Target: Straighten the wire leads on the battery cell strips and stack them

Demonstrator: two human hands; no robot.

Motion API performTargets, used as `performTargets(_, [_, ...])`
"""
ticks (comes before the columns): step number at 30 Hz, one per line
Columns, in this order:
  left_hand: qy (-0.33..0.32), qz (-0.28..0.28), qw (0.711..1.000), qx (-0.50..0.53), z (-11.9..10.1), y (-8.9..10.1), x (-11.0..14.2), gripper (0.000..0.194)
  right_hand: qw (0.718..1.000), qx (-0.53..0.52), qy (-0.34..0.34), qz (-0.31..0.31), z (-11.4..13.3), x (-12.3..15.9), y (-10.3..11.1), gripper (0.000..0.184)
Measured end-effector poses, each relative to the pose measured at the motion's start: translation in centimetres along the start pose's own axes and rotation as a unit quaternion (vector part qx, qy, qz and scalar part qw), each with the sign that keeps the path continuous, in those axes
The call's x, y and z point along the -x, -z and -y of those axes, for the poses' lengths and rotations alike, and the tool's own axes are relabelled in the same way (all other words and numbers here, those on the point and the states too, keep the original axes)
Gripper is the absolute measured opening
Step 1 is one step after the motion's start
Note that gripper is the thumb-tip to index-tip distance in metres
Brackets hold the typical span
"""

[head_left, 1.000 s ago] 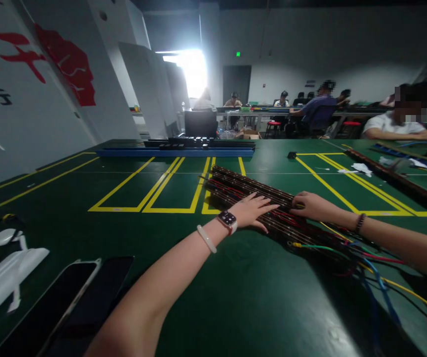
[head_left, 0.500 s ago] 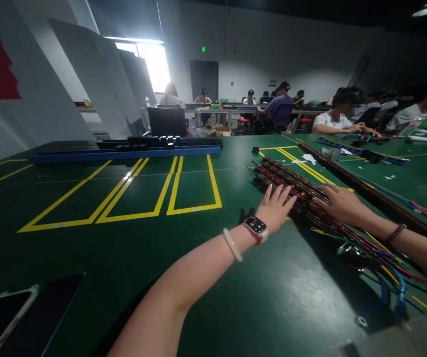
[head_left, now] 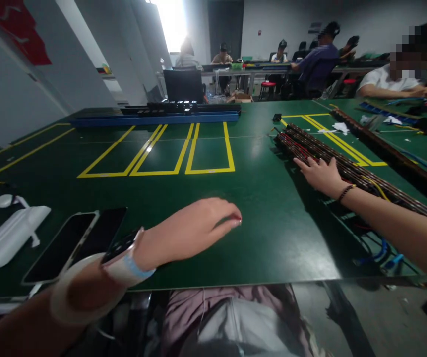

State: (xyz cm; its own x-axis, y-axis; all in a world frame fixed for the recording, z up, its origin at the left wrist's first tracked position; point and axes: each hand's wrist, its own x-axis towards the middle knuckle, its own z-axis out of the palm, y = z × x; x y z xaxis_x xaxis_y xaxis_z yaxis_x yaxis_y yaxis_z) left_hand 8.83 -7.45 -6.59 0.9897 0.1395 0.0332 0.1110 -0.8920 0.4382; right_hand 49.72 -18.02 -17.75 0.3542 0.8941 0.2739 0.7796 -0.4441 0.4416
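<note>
Some grey and pink cloth [head_left: 231,322] lies below the near edge of the desk [head_left: 258,198], cut off at the bottom. The left hand [head_left: 187,230] is over the desk, its grip empty and curled; whether thumb and fingertips touch, I cannot tell. A watch [head_left: 122,248] on that wrist is turned away, its screen unreadable. Two phones, one light-edged [head_left: 62,245] and one dark [head_left: 99,230], lie beyond that wrist.

The right hand [head_left: 321,176] rests on a bundle of strips [head_left: 310,140] lying aslant on the desk's right side, its grip apart, fingers spread. The right forearm hides part of the bundle, and shadow blurs the wires [head_left: 377,253] below it.

Yellow tape [head_left: 209,171] marks boxes on the green surface. Farther off are a blue rail [head_left: 153,120], a black chair [head_left: 183,85] and several seated people, small and dim; the nearest person [head_left: 388,82] has a pixelated head.
</note>
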Motion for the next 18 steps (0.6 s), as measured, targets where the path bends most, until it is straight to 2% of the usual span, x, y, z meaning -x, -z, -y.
performTargets(5, [0.057, 0.117, 0.984, 0.123, -3.0, 0.1, 6.3, 0.020, 0.999, -0.032, -0.011, -0.006, -0.9, -0.1, -1.0, 0.048])
performTargets(9, [0.117, 0.158, 0.968, 0.157, -3.4, -1.9, 10.1, 0.020, 0.999, -0.040, -0.035, -0.001, -1.6, -0.6, -1.6, 0.047])
performTargets(12, [0.166, 0.191, 0.957, 0.146, -2.6, -5.0, 12.4, 0.026, 0.999, -0.002, -0.039, -0.002, -2.5, -0.9, -2.1, 0.046])
performTargets(14, [0.232, 0.199, 0.948, 0.091, -1.8, -7.7, 13.2, 0.036, 0.999, 0.029, -0.037, -0.007, -3.1, -1.0, -2.4, 0.046])
performTargets(16, [0.290, 0.224, 0.929, 0.047, -0.9, -10.7, 13.3, 0.040, 0.998, 0.052, -0.044, -0.009, -3.4, -1.1, -2.8, 0.046])
performTargets(17, [0.302, 0.247, 0.920, 0.027, -0.4, -12.3, 13.0, 0.041, 0.997, 0.061, -0.052, -0.011, -3.4, -1.0, -3.1, 0.045])
performTargets(18, [0.299, 0.241, 0.923, -0.004, 0.0, -13.8, 12.7, 0.040, 0.996, 0.067, -0.059, -0.017, -3.3, -1.0, -3.3, 0.045])
